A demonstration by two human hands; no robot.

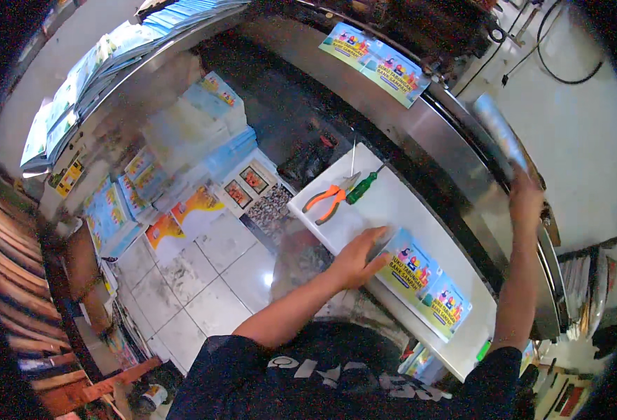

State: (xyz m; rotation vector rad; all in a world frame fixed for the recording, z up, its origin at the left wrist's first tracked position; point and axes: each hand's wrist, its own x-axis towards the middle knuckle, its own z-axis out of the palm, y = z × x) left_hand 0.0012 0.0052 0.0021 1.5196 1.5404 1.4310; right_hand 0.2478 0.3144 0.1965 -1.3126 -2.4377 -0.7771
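Note:
My left hand [361, 260] is at the left end of a stack of printed sheets [427, 283], its thumb and fingers around that end. The sheets are blue and yellow-green with colourful figures, and they lie on a long white board [385, 189]. At the right, my right hand [525, 197] is closed on the lower end of a bluish printed sheet [497, 126], blurred by motion. Pliers [329, 201] with orange handles and a green-handled screwdriver [364, 187] rest on the board, beyond my left hand.
A similar printed sheet [375, 63] lies on the curved metal machine edge [448, 133] beyond the board. Stacked prints [196, 133] stand on the tiled floor [217, 301] at the left. More paper piles [105, 70] sit on a shelf at the upper left. A black cable [567, 80] hangs far right.

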